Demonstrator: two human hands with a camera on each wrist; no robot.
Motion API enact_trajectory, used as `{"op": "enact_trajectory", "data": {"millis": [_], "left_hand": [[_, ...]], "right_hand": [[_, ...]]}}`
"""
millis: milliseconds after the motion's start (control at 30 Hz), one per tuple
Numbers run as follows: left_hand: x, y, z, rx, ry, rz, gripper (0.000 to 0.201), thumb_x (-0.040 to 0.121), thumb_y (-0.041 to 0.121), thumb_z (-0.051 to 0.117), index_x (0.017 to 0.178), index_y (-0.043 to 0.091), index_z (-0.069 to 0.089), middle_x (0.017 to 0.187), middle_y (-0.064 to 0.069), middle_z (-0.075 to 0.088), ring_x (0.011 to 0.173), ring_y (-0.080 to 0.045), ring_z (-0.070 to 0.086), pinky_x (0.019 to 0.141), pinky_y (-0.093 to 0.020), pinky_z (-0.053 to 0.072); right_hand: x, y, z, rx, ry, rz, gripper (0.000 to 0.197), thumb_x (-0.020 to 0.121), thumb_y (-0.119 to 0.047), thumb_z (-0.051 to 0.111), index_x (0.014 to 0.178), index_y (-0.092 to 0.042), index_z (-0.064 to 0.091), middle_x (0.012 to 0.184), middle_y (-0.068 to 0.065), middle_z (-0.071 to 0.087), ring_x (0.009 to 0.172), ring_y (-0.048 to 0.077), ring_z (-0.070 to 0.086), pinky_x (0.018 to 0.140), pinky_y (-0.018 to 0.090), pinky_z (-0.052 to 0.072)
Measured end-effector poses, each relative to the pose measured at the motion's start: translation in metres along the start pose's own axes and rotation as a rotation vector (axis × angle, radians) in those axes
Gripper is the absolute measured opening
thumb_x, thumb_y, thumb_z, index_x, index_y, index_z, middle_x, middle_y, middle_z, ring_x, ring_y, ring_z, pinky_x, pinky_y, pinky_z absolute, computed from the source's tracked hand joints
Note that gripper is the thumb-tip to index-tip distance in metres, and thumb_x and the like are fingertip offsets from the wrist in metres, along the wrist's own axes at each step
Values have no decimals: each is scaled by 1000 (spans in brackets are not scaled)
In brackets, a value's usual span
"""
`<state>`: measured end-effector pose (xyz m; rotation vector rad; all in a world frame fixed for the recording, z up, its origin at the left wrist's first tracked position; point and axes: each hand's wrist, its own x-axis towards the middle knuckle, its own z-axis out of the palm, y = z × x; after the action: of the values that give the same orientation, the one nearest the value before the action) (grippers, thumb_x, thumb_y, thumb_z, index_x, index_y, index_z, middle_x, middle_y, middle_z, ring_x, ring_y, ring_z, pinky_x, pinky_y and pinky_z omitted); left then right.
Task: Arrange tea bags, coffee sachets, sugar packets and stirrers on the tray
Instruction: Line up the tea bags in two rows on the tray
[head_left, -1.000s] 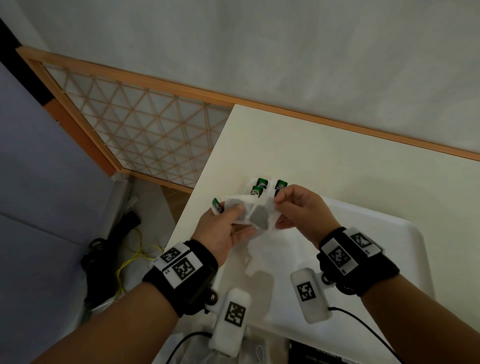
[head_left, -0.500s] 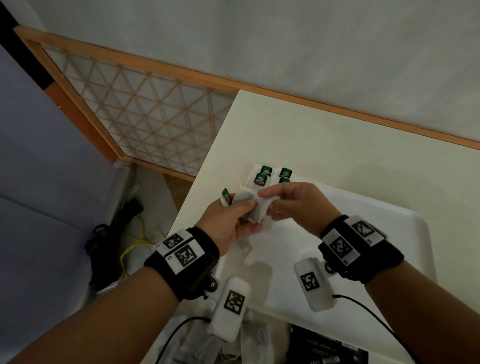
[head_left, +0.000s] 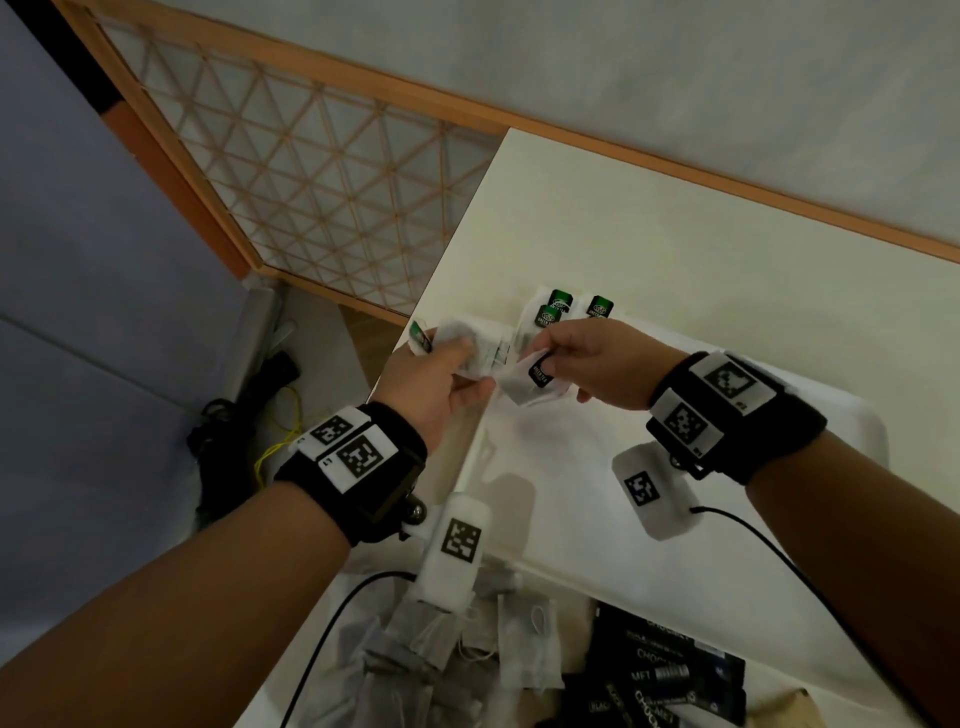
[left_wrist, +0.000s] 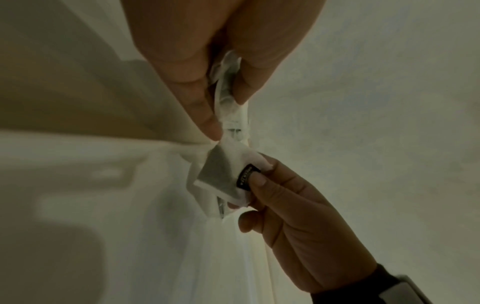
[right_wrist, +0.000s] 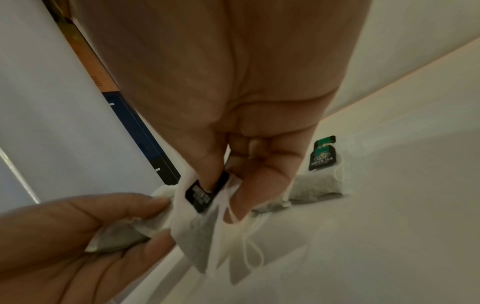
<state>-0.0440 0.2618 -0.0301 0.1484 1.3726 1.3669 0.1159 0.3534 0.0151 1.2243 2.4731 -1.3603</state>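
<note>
The right hand (head_left: 602, 364) pinches one tea bag (head_left: 530, 387) by its black tag, thumb on top and fingers curled under. In the right wrist view the string hangs down in a loose loop below the bag. The left hand (head_left: 441, 379) grips a small bunch of tea bags (head_left: 467, 345), with one green tag poking out at the far left side. The two hands are close together, and the single bag looks like it touches the bunch at its corner. I think the right hand is pulling this one bag away from the others.

Both hands are over the far left corner of the white tray (head_left: 597, 519). Three tea bags with green tags (head_left: 558, 306) already lie in a row at that far corner, at about 12 o'clock from the right hand and very near its fingertips. So the right hand is the closer one to the row. The bag hangs down from the pinch with its long side pointing back toward the person, at about 7 o'clock.

My guess is the bag goes next to that row, toward 1 o'clock. It would have to be turned flat first, tag pointing away like the others. The loose string could catch on the bunch.

More tea bags and dark sachets (head_left: 670, 675) lie on the table at the near edge of the tray, at 6 o'clock.
</note>
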Motion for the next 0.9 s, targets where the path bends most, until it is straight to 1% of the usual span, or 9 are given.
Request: {"op": "enact_trajectory", "data": {"millis": [67, 200, 267, 333, 467, 600, 700, 800, 900], "left_hand": [[1, 0, -1, 0, 12, 9, 14, 91, 9, 59, 102, 3, 64, 104, -20, 68, 87, -29, 67, 68, -34, 59], [2, 0, -2, -9, 20, 15, 14, 90, 5, 59, 102, 6, 64, 104, -18, 67, 85, -26, 67, 69, -33, 60], [2, 0, -3, -17, 13, 25, 17, 90, 4, 58, 106, 7, 63, 103, -16, 68, 84, -24, 67, 68, -33, 59], [2, 0, -5, -29, 5, 27, 22, 90, 4, 58, 111, 6, 62, 104, -15, 68, 84, -23, 68, 68, -33, 59], [3, 1, -6, -18, -14, 23, 18, 89, 6, 60, 105, 13, 63, 105, -13, 69, 84, -21, 68, 65, -29, 59], [2, 0, -3, 31, -14, 45, 14, 89, 6, 61, 98, 16, 63, 91, -5, 69, 77, -14, 65, 61, -23, 55], [0, 0, 2, 48, -11, 62, 13, 88, 6, 62, 95, 17, 65, 85, -2, 68, 72, -10, 63, 57, -20, 52], [-2, 1, 6, 29, -18, 55, 10, 89, 7, 61, 97, 12, 65, 88, -7, 67, 69, -11, 63, 55, -19, 52], [-5, 2, 12, -9, -28, 40, 6, 92, 11, 58, 94, 9, 64, 82, -9, 65, 58, -10, 61, 51, -20, 51]], "right_hand": [[7, -2, 0, -37, -16, 18, 24, 93, -9, 47, 99, -23, 65, 92, 3, 66, 78, 25, 62, 68, 33, 54], [24, -2, -4, -163, 58, 32, 33, 91, -6, 47, 109, -22, 69, 68, -18, 52, 57, 1, 47, 51, 5, 38], [31, 0, -7, -202, 117, 29, 34, 89, -6, 49, 109, -24, 69, 68, -22, 48, 61, -1, 46, 51, 2, 34], [37, 4, -8, -188, 174, 50, 35, 88, -6, 50, 111, -26, 67, 71, -19, 48, 70, 4, 50, 57, 3, 35], [45, 11, -6, -111, 265, 93, 35, 85, -6, 51, 107, -30, 63, 74, -7, 59, 78, 16, 61, 60, 20, 48], [49, 16, -4, -113, 300, 103, 34, 85, -8, 53, 110, -29, 61, 84, -4, 66, 83, 15, 61, 71, 26, 49], [46, 18, -5, -161, 336, 87, 30, 87, -15, 58, 114, -28, 60, 96, -2, 60, 84, 15, 57, 74, 26, 46], [35, 18, -7, -135, 440, -14, 27, 87, -18, 59, 111, -30, 61, 100, -3, 54, 83, 11, 54, 75, 18, 42], [17, 13, -3, -77, 386, -169, 33, 82, -13, 64, 111, -30, 63, 100, -6, 55, 82, 6, 57, 70, 4, 36]]}}
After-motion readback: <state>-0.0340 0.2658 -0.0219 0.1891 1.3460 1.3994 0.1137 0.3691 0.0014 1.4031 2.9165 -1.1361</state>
